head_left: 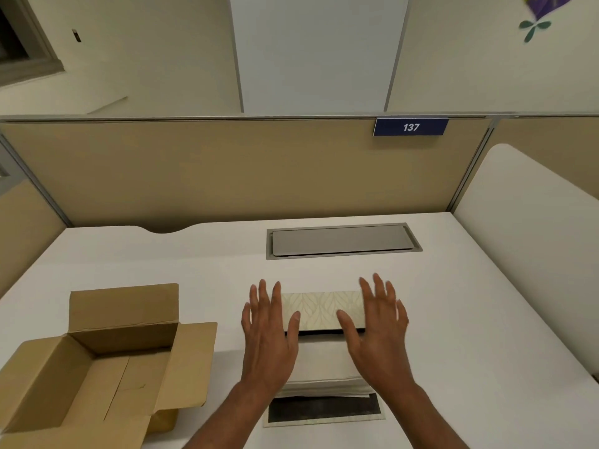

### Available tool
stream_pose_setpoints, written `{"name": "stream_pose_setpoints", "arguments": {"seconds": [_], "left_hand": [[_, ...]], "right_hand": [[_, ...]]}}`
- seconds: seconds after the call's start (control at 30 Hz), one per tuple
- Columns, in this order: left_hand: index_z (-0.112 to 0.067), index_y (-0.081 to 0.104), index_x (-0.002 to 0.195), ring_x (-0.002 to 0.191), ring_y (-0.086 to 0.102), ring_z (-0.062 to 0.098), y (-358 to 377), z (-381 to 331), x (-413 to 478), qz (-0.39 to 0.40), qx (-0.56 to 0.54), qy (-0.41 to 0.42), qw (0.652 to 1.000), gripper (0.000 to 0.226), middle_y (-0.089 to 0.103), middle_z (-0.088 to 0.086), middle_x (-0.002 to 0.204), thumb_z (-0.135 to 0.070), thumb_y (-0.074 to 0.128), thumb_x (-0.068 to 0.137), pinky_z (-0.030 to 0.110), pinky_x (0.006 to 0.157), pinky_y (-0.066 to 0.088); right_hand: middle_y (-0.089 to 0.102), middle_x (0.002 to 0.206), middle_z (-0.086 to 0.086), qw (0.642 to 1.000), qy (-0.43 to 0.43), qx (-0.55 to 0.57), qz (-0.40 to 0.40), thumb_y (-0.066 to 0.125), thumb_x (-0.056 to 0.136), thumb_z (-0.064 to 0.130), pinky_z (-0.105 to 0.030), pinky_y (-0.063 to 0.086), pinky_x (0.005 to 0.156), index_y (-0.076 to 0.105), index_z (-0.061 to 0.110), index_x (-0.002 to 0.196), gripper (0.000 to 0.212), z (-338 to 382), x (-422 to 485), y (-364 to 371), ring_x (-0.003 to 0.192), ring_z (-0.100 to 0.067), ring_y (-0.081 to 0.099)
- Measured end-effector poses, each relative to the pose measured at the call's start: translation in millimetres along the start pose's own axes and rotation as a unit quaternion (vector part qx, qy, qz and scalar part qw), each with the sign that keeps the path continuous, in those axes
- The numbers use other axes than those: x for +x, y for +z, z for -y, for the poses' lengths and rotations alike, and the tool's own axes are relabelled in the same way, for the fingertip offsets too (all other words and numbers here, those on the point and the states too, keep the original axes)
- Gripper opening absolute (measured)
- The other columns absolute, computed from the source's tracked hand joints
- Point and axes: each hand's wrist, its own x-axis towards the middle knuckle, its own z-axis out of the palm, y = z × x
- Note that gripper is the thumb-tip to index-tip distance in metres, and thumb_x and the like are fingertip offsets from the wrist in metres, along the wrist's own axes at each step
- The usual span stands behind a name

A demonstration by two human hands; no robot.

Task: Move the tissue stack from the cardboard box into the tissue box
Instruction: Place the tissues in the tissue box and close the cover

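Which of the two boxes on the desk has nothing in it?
The brown cardboard box on the left, flaps open, interior bare. The leaf-patterned tissue box between both hands holds the white tissue stack.

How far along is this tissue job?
Mostly done, it seems. The cardboard box sits open and looks empty. The white tissue stack lies in the patterned tissue box, between the left hand and right hand, both open. Left: seating the stack and closing the tissue box.

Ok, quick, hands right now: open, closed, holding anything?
Left hand: open, fingers spread, gripping nothing.
Right hand: open, fingers spread, gripping nothing.
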Motion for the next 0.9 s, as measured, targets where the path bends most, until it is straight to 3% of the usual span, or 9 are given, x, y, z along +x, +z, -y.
{"name": "stream_pose_setpoints", "arguments": {"seconds": [0.13,0.27,0.4,0.5,0.63,0.73,0.8,0.9], "left_hand": [[-0.029,-0.009,0.155,0.148,-0.028,0.014,14.2,7.5,13.8,0.067,0.099,0.049,0.992,0.070,-0.025,-0.003,0.162,-0.058,0.023,0.100,0.038,0.120,-0.021],[-0.030,-0.016,0.153,0.145,-0.033,0.014,26.1,19.0,16.9,0.122,0.137,0.038,0.982,0.072,-0.025,-0.002,0.163,-0.062,0.013,0.096,0.036,0.116,-0.027],[-0.027,-0.014,0.153,0.142,-0.034,0.011,28.4,22.7,22.0,0.151,0.142,0.039,0.978,0.072,-0.019,-0.002,0.165,-0.063,0.008,0.095,0.037,0.117,-0.024],[-0.026,-0.010,0.154,0.149,-0.022,0.015,26.6,19.3,20.9,0.167,0.127,0.025,0.977,0.070,-0.013,0.000,0.166,-0.059,0.015,0.098,0.036,0.116,-0.019],[-0.026,-0.009,0.154,0.153,-0.012,0.022,21.2,12.1,12.5,0.177,0.138,0.010,0.974,0.073,-0.011,0.003,0.167,-0.062,0.017,0.097,0.038,0.117,-0.018],[-0.029,-0.010,0.154,0.154,-0.007,0.024,15.1,9.1,1.5,0.175,0.156,0.017,0.972,0.074,-0.007,0.002,0.167,-0.066,0.015,0.094,0.042,0.119,-0.015],[-0.031,-0.009,0.153,0.154,-0.002,0.025,10.2,7.3,-11.0,0.169,0.159,0.036,0.972,0.074,-0.001,0.002,0.167,-0.066,0.014,0.093,0.045,0.121,-0.013],[-0.026,0.007,0.156,0.153,0.013,0.029,2.0,2.0,-35.3,0.140,0.152,0.076,0.976,0.070,0.018,0.009,0.165,-0.059,0.026,0.097,0.046,0.120,-0.006]], "right_hand": [[-0.015,0.166,0.003,0.990,-0.049,-0.097,0.095,0.009,0.096,0.066,-0.054,-0.009,0.121,0.005,0.036,0.156,0.067,2.5,20.6,21.5,0.151,-0.021,-0.021],[-0.020,0.165,0.002,0.974,-0.050,-0.157,0.157,-0.002,0.091,0.067,-0.053,-0.017,0.119,-0.005,0.040,0.154,0.068,-11.2,26.3,44.0,0.149,-0.023,-0.025],[-0.008,0.168,0.001,0.965,-0.037,-0.172,0.194,0.003,0.096,0.063,-0.053,-0.015,0.120,0.000,0.036,0.156,0.066,-22.1,24.7,53.5,0.152,-0.026,-0.016],[0.003,0.168,0.000,0.967,-0.033,-0.158,0.197,0.006,0.095,0.063,-0.053,-0.012,0.120,0.006,0.035,0.156,0.067,-21.9,23.3,52.0,0.153,-0.027,-0.009],[0.002,0.168,0.004,0.969,-0.018,-0.137,0.206,0.007,0.091,0.069,-0.055,-0.008,0.121,0.008,0.038,0.155,0.071,-16.8,17.4,43.8,0.153,-0.025,-0.009],[0.008,0.167,0.003,0.975,-0.019,-0.130,0.179,0.007,0.090,0.073,-0.055,-0.005,0.120,0.014,0.038,0.154,0.073,-12.3,0.6,36.7,0.154,-0.026,-0.003],[0.020,0.165,-0.001,0.982,-0.029,-0.119,0.143,0.018,0.095,0.069,-0.058,0.003,0.120,0.024,0.035,0.153,0.068,-9.5,-15.6,33.3,0.153,-0.029,0.007],[0.028,0.163,-0.006,0.989,-0.036,-0.107,0.100,0.030,0.097,0.062,-0.060,0.012,0.119,0.033,0.030,0.151,0.063,-9.3,-39.4,30.4,0.152,-0.033,0.015]]}}
